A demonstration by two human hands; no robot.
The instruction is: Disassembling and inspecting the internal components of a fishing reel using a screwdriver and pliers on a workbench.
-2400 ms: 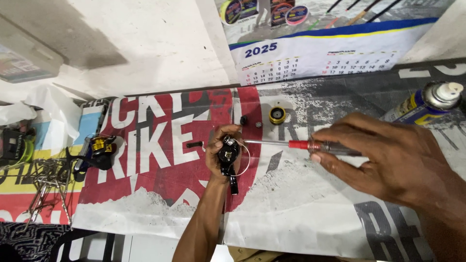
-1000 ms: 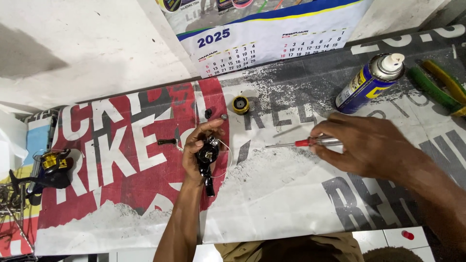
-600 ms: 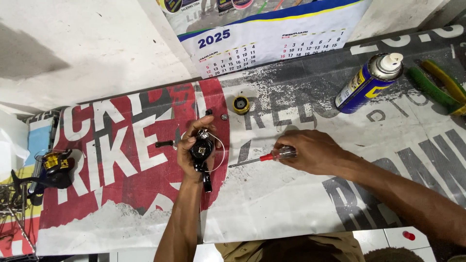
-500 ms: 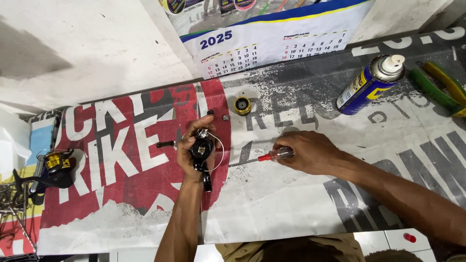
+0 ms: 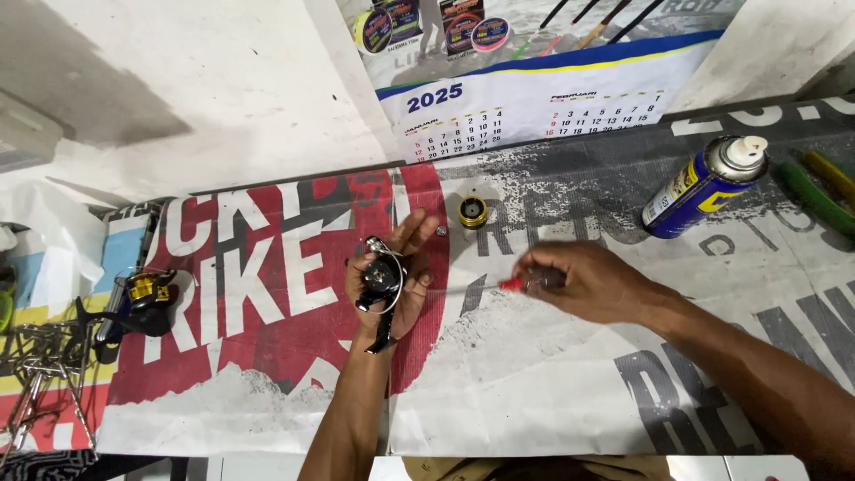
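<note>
My left hand (image 5: 396, 281) lies palm up over the red printed banner (image 5: 267, 294) and cradles a small black fishing reel (image 5: 381, 283), whose handle points down towards me. My right hand (image 5: 588, 283) grips a screwdriver (image 5: 517, 283) with a red and clear handle. Its thin shaft runs left, and the tip sits at the right side of the reel. A gold and black round spool part (image 5: 473, 212) rests on the table just beyond both hands.
A blue and yellow spray can (image 5: 704, 185) lies tilted at the right, with green-handled tools (image 5: 815, 191) beside it. A second black and yellow reel (image 5: 142, 301) and several metal pieces (image 5: 40, 374) sit at the left. A wall calendar (image 5: 534, 98) hangs behind.
My left hand has turned the reel so it rests more in the open palm. The screwdriver tip stays at the reel, after moving in from the right a second ago.
</note>
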